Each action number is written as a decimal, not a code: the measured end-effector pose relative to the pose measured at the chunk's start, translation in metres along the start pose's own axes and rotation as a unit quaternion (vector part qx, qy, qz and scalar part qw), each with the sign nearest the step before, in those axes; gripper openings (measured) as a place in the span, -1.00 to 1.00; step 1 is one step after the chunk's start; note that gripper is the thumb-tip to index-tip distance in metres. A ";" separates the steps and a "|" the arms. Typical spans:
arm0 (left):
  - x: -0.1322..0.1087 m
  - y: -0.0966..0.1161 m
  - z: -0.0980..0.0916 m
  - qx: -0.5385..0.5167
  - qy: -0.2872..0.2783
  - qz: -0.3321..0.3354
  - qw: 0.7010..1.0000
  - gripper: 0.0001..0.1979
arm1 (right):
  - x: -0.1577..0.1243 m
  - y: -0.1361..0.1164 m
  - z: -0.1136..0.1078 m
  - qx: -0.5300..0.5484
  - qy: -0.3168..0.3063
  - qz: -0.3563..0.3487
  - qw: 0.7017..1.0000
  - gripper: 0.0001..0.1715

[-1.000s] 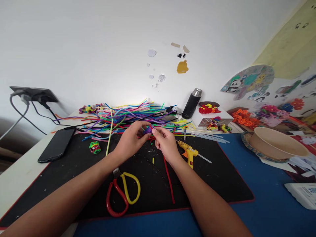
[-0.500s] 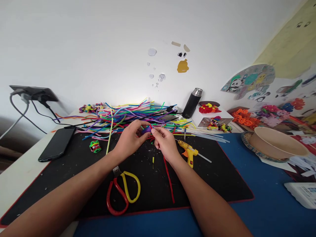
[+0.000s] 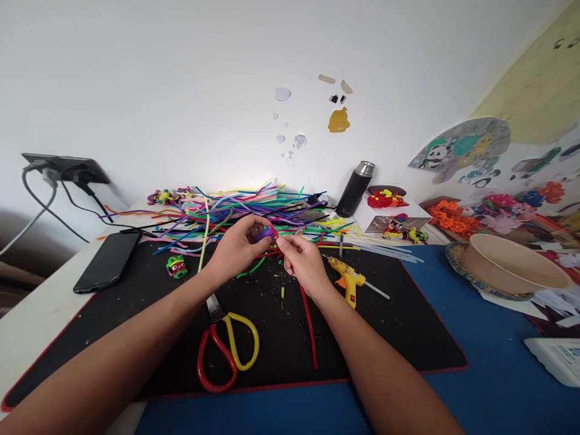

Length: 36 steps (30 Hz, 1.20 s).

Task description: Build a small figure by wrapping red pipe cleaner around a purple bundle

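Observation:
My left hand (image 3: 236,246) is closed around a small purple pipe-cleaner piece (image 3: 263,235), mostly hidden by the fingers. Between the thumb and forefinger of my right hand (image 3: 302,261) is a red pipe cleaner (image 3: 310,329); its short end rises against the purple piece. The long red tail comes out below my right hand and hangs over the black mat (image 3: 176,332). Both hands meet just in front of the heap of colourful pipe cleaners (image 3: 254,205). Scissors (image 3: 233,350) with red and yellow handles lie below my left wrist.
Right of my hands lies a yellow glue gun (image 3: 348,279), with clear glue sticks (image 3: 389,248) behind it. A black flask (image 3: 356,190) stands by the wall. Leftward are a small green-and-red figure (image 3: 176,266) and a phone (image 3: 107,261). A beige bowl (image 3: 516,266) stands at right.
The view has shifted slightly. My left hand has tilted a little, and more of the red end shows between the hands. A green curved strand now shows below my left fingers.

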<state>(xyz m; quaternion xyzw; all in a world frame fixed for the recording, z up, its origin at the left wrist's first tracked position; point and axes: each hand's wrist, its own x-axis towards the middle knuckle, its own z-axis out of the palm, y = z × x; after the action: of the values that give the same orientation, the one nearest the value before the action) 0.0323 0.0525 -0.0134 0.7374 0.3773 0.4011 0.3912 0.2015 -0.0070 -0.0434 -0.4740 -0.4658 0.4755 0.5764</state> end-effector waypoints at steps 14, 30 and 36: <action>0.007 0.001 -0.007 -0.115 -0.006 -0.083 0.990 -0.52 | 0.000 -0.003 -0.001 -0.023 -0.005 -0.019 1.000 -0.56; 0.003 0.012 -0.008 -0.307 -0.029 -0.206 0.929 -0.62 | -0.003 -0.010 0.001 0.044 -0.012 0.018 0.999 -0.54; 0.002 0.017 -0.013 -0.353 -0.100 -0.213 0.906 -0.68 | -0.002 -0.011 -0.001 0.082 -0.034 0.042 0.995 -0.48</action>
<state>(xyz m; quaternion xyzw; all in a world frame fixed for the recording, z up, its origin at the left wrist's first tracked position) 0.0261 0.0512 0.0069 0.4893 0.3179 0.3396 0.7377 0.2029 -0.0102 -0.0329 -0.4277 -0.4241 0.5519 0.5767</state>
